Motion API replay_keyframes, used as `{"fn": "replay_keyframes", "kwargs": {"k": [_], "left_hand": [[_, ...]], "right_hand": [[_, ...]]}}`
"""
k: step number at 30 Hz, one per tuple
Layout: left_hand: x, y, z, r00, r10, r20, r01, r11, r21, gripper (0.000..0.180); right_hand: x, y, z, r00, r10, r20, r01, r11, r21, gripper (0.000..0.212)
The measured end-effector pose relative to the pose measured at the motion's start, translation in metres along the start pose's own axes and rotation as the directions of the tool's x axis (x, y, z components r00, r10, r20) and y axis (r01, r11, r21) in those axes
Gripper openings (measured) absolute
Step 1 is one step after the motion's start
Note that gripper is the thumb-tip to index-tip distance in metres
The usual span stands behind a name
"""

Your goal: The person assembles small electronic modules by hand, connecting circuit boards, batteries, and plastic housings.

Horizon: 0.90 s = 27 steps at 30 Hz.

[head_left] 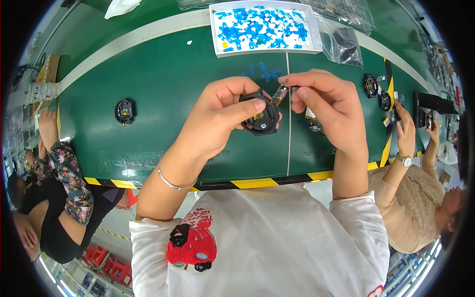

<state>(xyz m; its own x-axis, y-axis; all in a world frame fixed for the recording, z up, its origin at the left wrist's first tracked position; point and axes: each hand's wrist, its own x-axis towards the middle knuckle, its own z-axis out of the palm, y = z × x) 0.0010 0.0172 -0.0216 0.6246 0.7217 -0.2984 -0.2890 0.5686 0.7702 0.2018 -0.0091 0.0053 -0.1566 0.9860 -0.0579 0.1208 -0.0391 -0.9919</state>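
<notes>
Black round housing [261, 119] sits gripped in the left hand [222, 116] above the green surface [163, 89]; the right hand [326, 106] pinches small tweezers [281, 90] touching its rim.

Tweezer tips [273, 100] (part held) too small

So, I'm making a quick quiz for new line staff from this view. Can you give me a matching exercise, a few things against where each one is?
Things:
1. round black part
2. tweezers
3. white tray of blue pieces
4. second round black part

Places:
A. lying alone on the green belt, on the person's left
B. pinched in the right hand
C. at the belt's far edge
D. held in the left hand

Pairs: 1-D, 2-B, 3-C, 4-A
</notes>
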Motion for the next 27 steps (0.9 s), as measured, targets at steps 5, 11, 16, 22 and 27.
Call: {"fn": "replay_keyframes", "kwargs": {"k": [5,11,16,22,27], "left_hand": [[0.001,-0.003,0.003,0.998,0.020,0.060,-0.023,0.999,0.044,0.010],[0.000,-0.011,0.005,0.985,0.107,-0.134,-0.038,0.898,0.439,0.014],[0.005,-0.009,0.003,0.980,0.072,-0.184,-0.061,0.996,0.064,0.010],[0.003,-0.011,0.004,0.974,-0.008,-0.227,-0.043,0.975,-0.216,0.010],[0.004,-0.011,0.003,0.969,-0.016,-0.247,-0.057,0.957,-0.286,0.011]], "right_hand": [[-0.002,0.002,0.004,0.997,0.018,-0.074,-0.027,0.991,-0.128,0.011],[0.001,0.007,0.009,0.924,-0.382,-0.033,0.314,0.803,-0.507,0.014],[0.004,0.013,0.017,0.816,-0.575,0.066,0.455,0.568,-0.686,0.015],[0.005,0.019,0.027,0.729,-0.680,0.071,0.529,0.495,-0.689,0.015],[0.007,0.017,0.028,0.769,-0.636,0.066,0.540,0.590,-0.600,0.014]]}}
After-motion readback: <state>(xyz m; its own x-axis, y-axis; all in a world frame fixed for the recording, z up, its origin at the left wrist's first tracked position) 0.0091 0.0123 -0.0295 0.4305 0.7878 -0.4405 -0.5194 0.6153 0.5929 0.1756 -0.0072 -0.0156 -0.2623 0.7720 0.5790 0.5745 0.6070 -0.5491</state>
